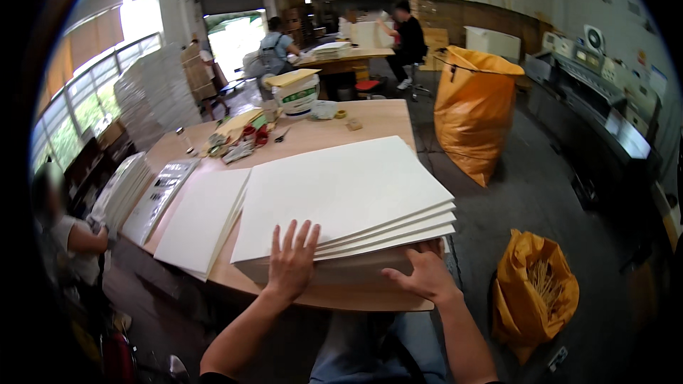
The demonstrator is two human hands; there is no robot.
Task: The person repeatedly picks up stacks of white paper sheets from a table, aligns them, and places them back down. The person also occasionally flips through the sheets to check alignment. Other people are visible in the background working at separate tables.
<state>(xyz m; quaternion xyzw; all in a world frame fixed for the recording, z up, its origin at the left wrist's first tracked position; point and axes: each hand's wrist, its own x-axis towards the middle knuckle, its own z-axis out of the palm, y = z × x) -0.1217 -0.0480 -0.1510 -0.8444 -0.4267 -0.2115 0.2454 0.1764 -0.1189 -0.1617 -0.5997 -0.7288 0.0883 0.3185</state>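
Observation:
A tall stack of large white boards (348,185) lies before me on the wooden table. Its upper layers fan out in steps toward the right. My left hand (290,262) rests on the stack's near edge, fingers spread, the tips on the top board. Against the front side of the stack, near its right corner, is my right hand (425,272), with the thumb held wide and the fingers reaching up under the fanned edges; those fingertips are partly hidden. Left of the big stack lies a lower pile of white boards (203,217), close beside it.
Wrapped sheets (160,199), gloves (240,151), scissors (282,135) and a white bucket (297,97) sit on the table (377,117). A large orange sack (475,114) and a smaller one (530,299) stand on the right. One person (82,242) is at left; others work farther back.

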